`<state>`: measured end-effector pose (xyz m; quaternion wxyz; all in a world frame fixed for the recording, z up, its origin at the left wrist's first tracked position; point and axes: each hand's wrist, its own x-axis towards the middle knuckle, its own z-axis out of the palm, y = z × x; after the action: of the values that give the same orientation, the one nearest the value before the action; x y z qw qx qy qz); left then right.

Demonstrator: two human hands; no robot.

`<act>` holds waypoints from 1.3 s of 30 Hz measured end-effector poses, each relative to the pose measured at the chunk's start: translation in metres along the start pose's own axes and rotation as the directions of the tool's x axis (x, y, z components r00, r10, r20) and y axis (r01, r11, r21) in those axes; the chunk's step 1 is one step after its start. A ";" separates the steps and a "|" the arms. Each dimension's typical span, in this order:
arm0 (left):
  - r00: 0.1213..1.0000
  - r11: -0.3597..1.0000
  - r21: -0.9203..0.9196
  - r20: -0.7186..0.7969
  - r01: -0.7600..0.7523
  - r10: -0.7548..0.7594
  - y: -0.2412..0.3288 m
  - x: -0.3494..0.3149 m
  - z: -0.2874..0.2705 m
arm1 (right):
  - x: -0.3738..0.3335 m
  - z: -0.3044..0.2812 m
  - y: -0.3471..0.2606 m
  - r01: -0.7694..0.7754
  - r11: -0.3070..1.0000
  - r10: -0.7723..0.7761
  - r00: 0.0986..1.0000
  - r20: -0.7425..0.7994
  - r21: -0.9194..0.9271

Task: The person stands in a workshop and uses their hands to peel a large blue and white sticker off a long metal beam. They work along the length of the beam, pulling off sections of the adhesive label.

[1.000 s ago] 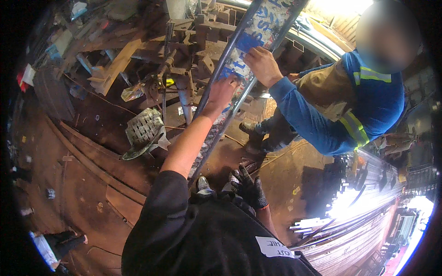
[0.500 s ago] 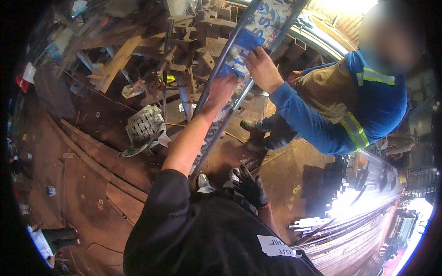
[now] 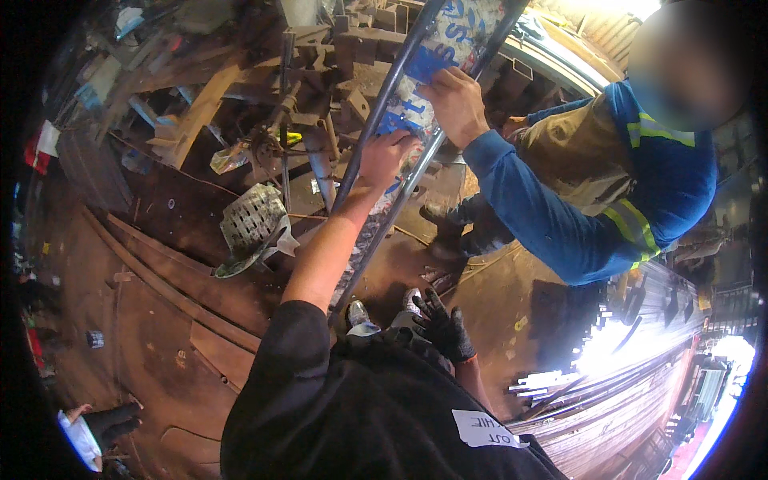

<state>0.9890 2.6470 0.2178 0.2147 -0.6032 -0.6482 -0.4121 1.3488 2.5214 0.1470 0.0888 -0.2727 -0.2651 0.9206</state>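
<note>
My bare left hand [image 3: 385,160] reaches onto a long printed panel [image 3: 370,234] set between dark metal tubes [image 3: 357,162]. Its fingers are curled in over blue-and-white printed sheeting [image 3: 402,118]; whatever lies under the fingertips is hidden. Down by my body, my right hand [image 3: 445,330] wears a black glove, fingers apart and holding nothing. Across the panel, a co-worker's bare hand [image 3: 456,106] bends its fingers against the same sheeting, just beyond my left hand.
A co-worker in a blue jacket [image 3: 552,216] with reflective bands stands at the right. Metal bars [image 3: 608,392] are stacked at lower right. A perforated, worn seat-like piece [image 3: 253,218] lies on the left, near scrap metal and wooden boards [image 3: 200,112]. Another person [image 3: 92,432] is at far lower left.
My left hand stays at the panel with its fingers shifted slightly. The co-worker's hand has moved a little and their elbow has dropped. My gloved hand remains low with fingers spread.
</note>
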 end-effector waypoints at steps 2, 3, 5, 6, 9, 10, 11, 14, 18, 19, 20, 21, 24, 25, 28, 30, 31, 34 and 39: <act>1.000 1.000 -0.014 -0.010 0.005 -0.005 -0.001 -0.001 0.002 | 0.001 0.002 0.000 -0.007 1.000 0.007 1.000 0.000 0.001; 1.000 1.000 -0.024 0.000 0.009 -0.009 -0.002 -0.001 0.003 | 0.002 0.003 0.000 -0.010 1.000 0.010 1.000 -0.002 -0.002; 1.000 1.000 0.017 0.022 -0.013 0.012 -0.003 -0.001 0.004 | 0.005 0.005 0.000 -0.016 1.000 0.016 1.000 -0.005 0.000; 0.999 0.997 0.067 0.036 -0.037 0.035 -0.004 -0.001 0.004 | 0.005 0.006 0.000 -0.017 1.000 0.017 1.000 -0.007 0.001; 0.997 0.999 -0.043 0.074 0.032 -0.029 -0.006 0.003 -0.003 | 0.008 0.008 -0.002 0.006 1.000 -0.006 1.000 0.028 -0.001; 0.993 0.989 -0.124 0.092 0.082 -0.071 -0.006 0.005 -0.006 | 0.007 0.008 -0.001 0.019 1.000 -0.018 0.999 0.045 -0.007; 0.995 0.973 -0.206 0.027 0.100 -0.097 -0.005 0.005 -0.011 | 0.007 0.007 -0.002 0.029 1.000 -0.029 0.998 0.051 -0.007; 0.996 0.986 -0.141 0.051 0.083 -0.076 -0.007 0.015 -0.023 | 0.004 0.006 0.003 0.048 0.997 -0.052 0.997 0.058 0.068; 0.984 0.993 0.052 0.147 -0.107 0.098 -0.019 0.035 -0.030 | 0.002 0.000 0.011 0.052 0.985 -0.055 0.998 0.018 0.167; 0.979 0.986 0.070 0.151 -0.152 0.140 -0.022 0.037 -0.031 | 0.002 -0.001 0.014 0.057 0.982 -0.061 0.998 0.017 0.179; 0.970 0.978 0.086 0.168 -0.192 0.175 -0.024 0.038 -0.031 | 0.002 -0.003 0.016 0.052 0.991 -0.052 0.999 -0.003 0.122; 0.960 0.968 0.101 0.187 -0.232 0.210 -0.026 0.039 -0.032 | 0.003 -0.004 0.017 0.052 0.995 -0.052 0.999 -0.004 0.087; 0.938 0.943 0.151 0.230 -0.298 0.260 -0.029 0.040 -0.033 | 0.004 -0.004 0.019 0.057 0.998 -0.058 0.998 0.010 0.036; 0.936 0.942 0.153 0.237 -0.300 0.260 -0.029 0.040 -0.034 | 0.004 -0.003 0.019 0.043 0.999 -0.043 0.999 -0.015 0.012; 0.929 0.942 0.146 0.268 -0.301 0.255 -0.031 0.042 -0.035 | 0.002 0.001 0.016 0.032 0.999 -0.030 0.998 -0.056 0.027; 0.923 0.939 0.119 0.259 -0.324 0.286 -0.032 0.043 -0.035 | 0.000 0.004 0.013 0.035 0.999 -0.034 0.999 -0.034 0.026; 0.909 0.932 0.131 0.300 -0.338 0.287 -0.033 0.044 -0.035 | -0.001 0.005 0.012 0.035 0.999 -0.035 0.999 -0.028 0.013; 0.894 0.924 0.132 0.331 -0.359 0.301 -0.036 0.043 -0.032 | -0.002 0.007 0.009 0.055 0.997 -0.057 0.998 -0.030 -0.057; 0.904 0.943 -0.009 0.281 -0.333 0.322 -0.037 0.033 -0.033 | -0.006 0.015 0.013 0.043 0.996 -0.042 0.999 0.017 -0.082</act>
<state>0.9402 2.6432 0.2524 0.1991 -0.7510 -0.5695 -0.2684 1.3452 2.5021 0.1535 0.0952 -0.2635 -0.3091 0.9088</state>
